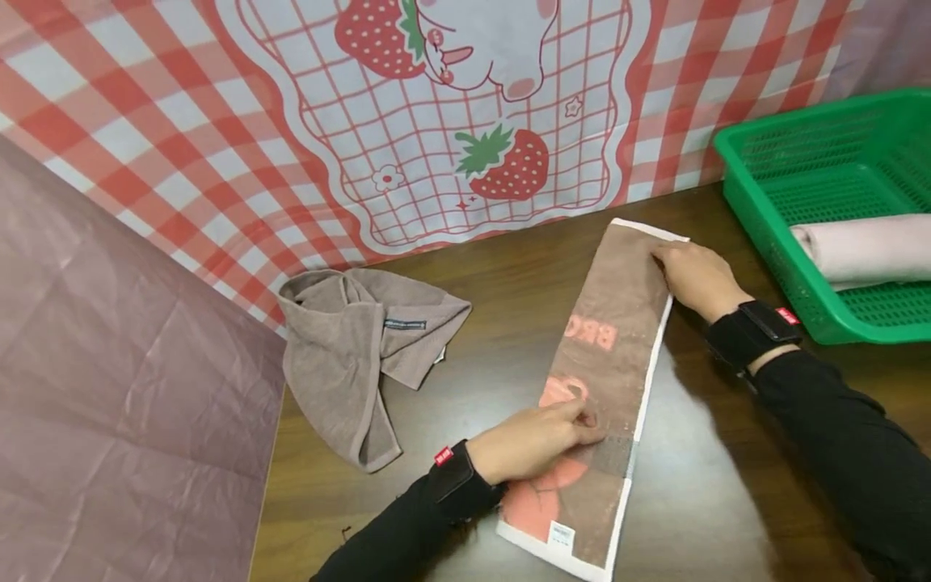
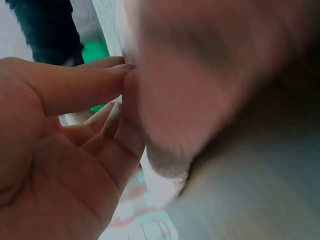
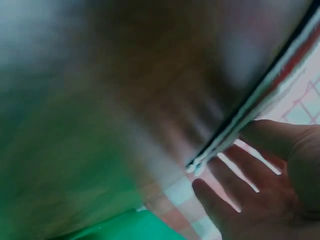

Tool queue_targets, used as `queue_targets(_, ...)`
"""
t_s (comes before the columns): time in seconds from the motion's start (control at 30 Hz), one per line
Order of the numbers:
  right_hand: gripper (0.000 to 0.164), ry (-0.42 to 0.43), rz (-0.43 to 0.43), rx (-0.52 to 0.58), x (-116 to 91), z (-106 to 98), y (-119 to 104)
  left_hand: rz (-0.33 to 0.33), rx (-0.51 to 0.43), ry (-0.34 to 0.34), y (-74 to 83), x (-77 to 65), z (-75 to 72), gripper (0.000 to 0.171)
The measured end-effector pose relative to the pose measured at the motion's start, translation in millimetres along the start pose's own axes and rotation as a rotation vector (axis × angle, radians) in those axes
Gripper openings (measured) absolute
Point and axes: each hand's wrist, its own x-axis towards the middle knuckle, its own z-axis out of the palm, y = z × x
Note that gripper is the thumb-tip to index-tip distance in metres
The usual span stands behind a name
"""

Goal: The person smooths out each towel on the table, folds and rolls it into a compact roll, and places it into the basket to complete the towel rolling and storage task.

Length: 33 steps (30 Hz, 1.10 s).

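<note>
A long brown towel [image 1: 618, 380] with white borders, coral-coloured prints and a small white label lies folded into a narrow strip on the wooden table. My left hand [image 1: 534, 443] is over its lower half, pinching the cloth between thumb and fingers; the left wrist view shows the towel [image 2: 185, 95] close up and blurred. At the towel's far right corner, my right hand [image 1: 698, 276] grips the white-bordered edge. In the right wrist view the thumb lies on one side of that layered towel edge [image 3: 260, 97] and the fingers on the other.
A crumpled grey-brown towel [image 1: 334, 356] lies to the left. At the right stands a green plastic basket [image 1: 760, 242] holding a rolled pale pink towel [image 1: 880, 249]. A red-and-white checked cloth [image 1: 291, 162] with strawberries hangs behind the table [image 1: 502, 323].
</note>
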Motion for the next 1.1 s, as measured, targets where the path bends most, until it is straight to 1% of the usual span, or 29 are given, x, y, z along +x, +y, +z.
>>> queue_targets(0.03, 0.029, -0.021, -0.009, -0.005, 3, 0, 0, 0.011, 0.008, -0.014, 4.0, 5.7, -0.5, 0.036)
queue_targets(0.1, 0.034, -0.052, -0.029, -0.019, 10, 1, -2, 0.037, 0.021, -0.018, 11.3, 16.6, -0.5, 0.032)
queue_targets(0.23, 0.039, -0.066, -0.064, -0.004, 22, 5, -11, 0.069, 0.014, -0.035, 21.8, 34.8, -3.5, 0.026)
queue_targets(0.3, 0.038, -0.059, -0.077, 0.008, 27, 6, -19, 0.073, -0.02, -0.053, 23.7, 41.8, -6.0, 0.026)
queue_targets(0.37, 0.036, -0.061, -0.089, 0.014, 30, 8, -26, 0.074, -0.057, -0.076, 22.1, 47.3, -8.9, 0.025)
queue_targets(0.43, 0.032, -0.054, -0.101, 0.015, 31, 10, -32, 0.06, -0.137, -0.075, 16.9, 50.1, -11.4, 0.024)
queue_targets(0.5, 0.03, -0.048, -0.113, 0.026, 31, 10, -37, 0.024, -0.2, -0.035, 8.7, 50.2, -13.2, 0.023)
queue_targets(0.57, 0.028, -0.045, -0.116, 0.053, 31, 10, -39, -0.035, -0.242, 0.047, -0.9, 48.0, -13.2, 0.019)
queue_targets(0.67, 0.029, -0.067, -0.11, 0.107, 34, 12, -39, -0.135, -0.216, 0.188, -17.1, 40.4, -10.6, 0.015)
queue_targets(0.73, 0.031, -0.08, -0.087, 0.146, 39, 13, -37, -0.177, -0.18, 0.251, -26.6, 35.5, -7.3, 0.015)
queue_targets(0.77, 0.03, -0.081, -0.073, 0.161, 41, 13, -36, -0.19, -0.161, 0.266, -30.0, 33.2, -5.9, 0.015)
queue_targets(0.83, 0.029, -0.069, -0.042, 0.19, 48, 14, -32, -0.194, -0.135, 0.261, -35.4, 29.6, -2.4, 0.017)
queue_targets(0.93, 0.036, -0.072, 0.001, 0.227, 62, 14, -25, -0.182, -0.073, 0.217, -36.4, 26.2, -0.9, 0.021)
queue_targets(1.0, 0.044, -0.11, 0.015, 0.243, 72, 12, -19, -0.158, -0.034, 0.182, -33.5, 25.3, -1.7, 0.026)
queue_targets(1.1, 0.053, -0.226, 0.023, 0.271, 86, 6, -12, -0.092, -0.001, 0.13, -26.5, 24.3, -4.8, 0.031)
